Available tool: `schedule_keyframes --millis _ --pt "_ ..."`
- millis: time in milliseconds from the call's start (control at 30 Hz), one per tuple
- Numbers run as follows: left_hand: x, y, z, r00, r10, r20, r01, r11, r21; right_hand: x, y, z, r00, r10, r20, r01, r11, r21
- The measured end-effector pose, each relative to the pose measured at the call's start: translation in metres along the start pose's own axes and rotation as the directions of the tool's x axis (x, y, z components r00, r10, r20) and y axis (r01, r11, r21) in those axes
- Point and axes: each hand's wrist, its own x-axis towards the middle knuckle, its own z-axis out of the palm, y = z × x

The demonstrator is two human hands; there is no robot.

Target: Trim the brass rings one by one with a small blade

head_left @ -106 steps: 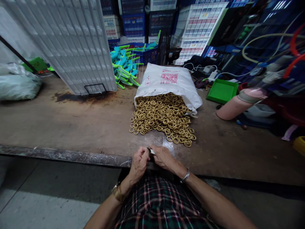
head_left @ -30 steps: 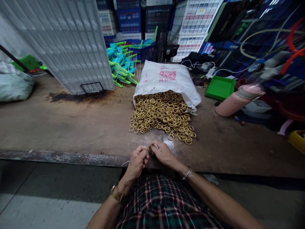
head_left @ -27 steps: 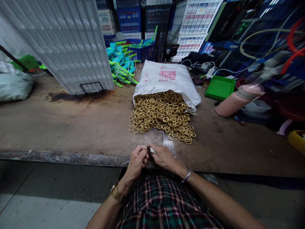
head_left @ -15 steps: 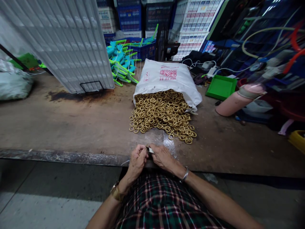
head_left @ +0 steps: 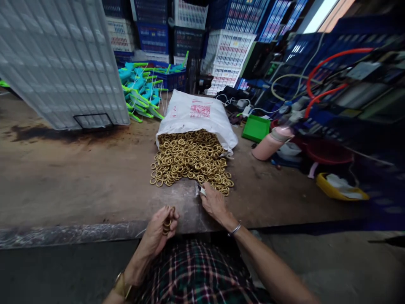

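Several brass-coloured rings (head_left: 166, 228) sit in my left hand (head_left: 155, 230), its fingers curled around them above the table's front edge. My right hand (head_left: 215, 205) grips a small knife-like tool (head_left: 202, 191) with a white handle and a dark tip; its exact kind is hard to make out. That tool's tip is at the front edge of a heap of brass-coloured rings (head_left: 190, 160). The heap spills from the open mouth of a white sack (head_left: 180, 110) printed with a red code, lying on its side on the wooden table (head_left: 79, 181).
A grey ribbed panel (head_left: 63, 63) stands at the left, with turquoise and green plastic pieces (head_left: 142, 93) beside it. A green tray (head_left: 256, 128), a pink bottle (head_left: 272, 143) and a yellow basin (head_left: 335, 192) are on the right. Stacked crates (head_left: 232, 46) rise behind.
My hands have moved apart from each other. The right one went forward to the heap with the tool; the left one turned, showing rings in its fingers. The camera view swung right.
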Motion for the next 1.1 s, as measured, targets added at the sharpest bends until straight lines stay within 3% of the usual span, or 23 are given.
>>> schedule_keyframes --millis 100,200,400,500,567,667,800,933,1100 --pt "0.004 -0.005 -0.006 1.0 -0.006 0.004 0.006 0.999 -0.05 0.003 0.012 0.001 0.994 0.085 -0.066 -0.086 0.996 -0.015" --pt "0.005 -0.008 -0.009 1.0 0.006 -0.002 -0.006 0.998 -0.064 0.007 0.016 0.001 0.991 0.126 -0.04 -0.128 0.989 -0.071" --pt "0.006 -0.004 -0.009 0.998 -0.052 0.017 0.054 0.988 -0.142 0.007 0.016 0.0 0.994 0.101 -0.034 -0.104 0.992 -0.078" --pt "0.008 -0.004 -0.009 0.997 -0.077 0.023 0.08 0.968 -0.237 0.006 0.016 0.003 0.998 0.061 -0.014 -0.061 0.998 0.021" --pt "0.009 -0.007 -0.008 0.996 -0.093 0.009 0.092 0.953 -0.289 0.006 0.009 0.006 0.999 0.029 -0.024 -0.023 0.981 0.191" --pt "0.011 -0.011 -0.006 0.997 -0.072 -0.038 0.056 0.949 -0.311 0.005 -0.011 0.009 0.999 0.02 -0.033 0.0 0.854 0.52" --pt "0.013 -0.009 -0.002 0.994 0.009 -0.11 -0.038 0.963 -0.267 0.001 -0.041 0.01 0.99 0.003 0.14 -0.116 0.579 0.807" --pt "0.011 -0.006 0.002 0.978 0.094 -0.187 -0.123 0.981 -0.148 -0.005 -0.059 0.012 0.965 -0.028 0.26 -0.227 0.404 0.886" --pt "0.01 -0.008 0.006 0.967 0.155 -0.201 -0.162 0.987 -0.014 -0.01 -0.068 0.017 0.958 -0.051 0.281 -0.252 0.312 0.916"
